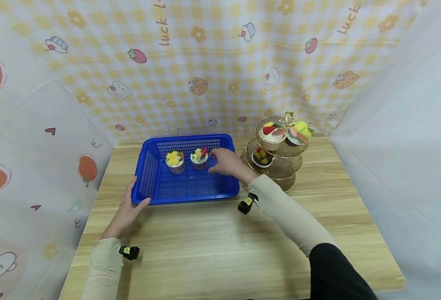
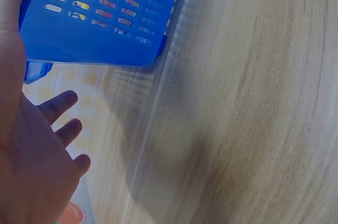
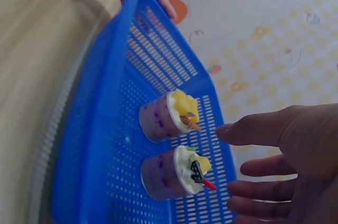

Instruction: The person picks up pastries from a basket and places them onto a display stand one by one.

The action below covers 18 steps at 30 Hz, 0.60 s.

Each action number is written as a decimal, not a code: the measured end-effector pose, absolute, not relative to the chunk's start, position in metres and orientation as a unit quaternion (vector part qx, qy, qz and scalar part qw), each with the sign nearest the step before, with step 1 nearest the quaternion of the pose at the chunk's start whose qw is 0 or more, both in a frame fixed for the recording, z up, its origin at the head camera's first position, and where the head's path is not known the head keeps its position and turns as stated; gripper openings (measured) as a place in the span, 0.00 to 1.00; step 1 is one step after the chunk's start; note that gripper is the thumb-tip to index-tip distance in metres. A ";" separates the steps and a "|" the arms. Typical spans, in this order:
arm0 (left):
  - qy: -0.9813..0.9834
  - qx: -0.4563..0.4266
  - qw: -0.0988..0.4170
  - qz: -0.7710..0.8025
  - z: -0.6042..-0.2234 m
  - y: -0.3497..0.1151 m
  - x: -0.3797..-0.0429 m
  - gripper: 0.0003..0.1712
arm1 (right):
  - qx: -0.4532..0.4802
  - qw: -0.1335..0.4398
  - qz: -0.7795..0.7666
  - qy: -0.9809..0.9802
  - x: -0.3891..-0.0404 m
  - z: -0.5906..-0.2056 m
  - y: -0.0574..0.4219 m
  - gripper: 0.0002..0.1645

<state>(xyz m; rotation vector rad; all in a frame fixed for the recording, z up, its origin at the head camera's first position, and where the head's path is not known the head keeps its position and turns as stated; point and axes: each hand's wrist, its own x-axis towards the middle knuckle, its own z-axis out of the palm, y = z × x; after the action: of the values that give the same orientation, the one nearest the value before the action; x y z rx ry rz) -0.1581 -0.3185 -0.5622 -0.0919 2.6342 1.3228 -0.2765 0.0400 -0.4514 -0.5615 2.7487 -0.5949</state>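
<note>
My left hand (image 1: pixel 126 210) grips the near left corner of a blue plastic basket (image 1: pixel 186 199), thumb on the front rim and fingers along the left side. Inside the basket stand two dessert cups upright: one topped with yellow cubes (image 1: pixel 175 162), the other with cream and red, yellow and dark pieces (image 1: pixel 199 159). My right hand (image 1: pixel 225 162) hovers over the basket's right part, just right of the second cup. Its fingers are apart and slightly bent, with nothing between them in the right wrist view.
A gold-rimmed tiered stand (image 1: pixel 280 166) is right of the basket, close to my right forearm. Its top tier carries a strawberry-topped dessert cup (image 1: pixel 272 135) and one with yellow fruit (image 1: pixel 299 133); a dark-topped cup (image 1: pixel 261 157) sits below. A patterned curtain (image 1: pixel 220 62) hangs behind the wooden table (image 1: pixel 205 250).
</note>
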 end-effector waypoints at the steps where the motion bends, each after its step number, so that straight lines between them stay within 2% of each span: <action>1: 0.889 -0.031 0.098 0.447 -0.562 -0.318 -0.158 0.55 | -0.186 0.147 -0.206 0.949 -0.280 -0.451 0.037 0.36; 4: 0.888 -0.034 0.103 0.446 -0.562 -0.317 -0.158 0.55 | -0.166 0.170 -0.208 0.949 -0.291 -0.452 0.026 0.36; 9: 0.887 -0.031 0.100 0.450 -0.563 -0.320 -0.156 0.55 | -0.139 0.198 -0.228 0.943 -0.309 -0.458 0.010 0.16; 18: 0.883 -0.026 0.094 0.458 -0.566 -0.320 -0.161 0.55 | -0.104 0.211 -0.244 0.941 -0.326 -0.477 0.006 0.19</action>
<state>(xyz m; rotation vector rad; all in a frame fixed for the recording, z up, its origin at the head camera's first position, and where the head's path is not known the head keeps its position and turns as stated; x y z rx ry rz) -0.1606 -0.3198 -0.5665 -0.0765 2.6198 1.3597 -0.3257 0.0064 -0.4774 -0.2894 2.6153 -0.6780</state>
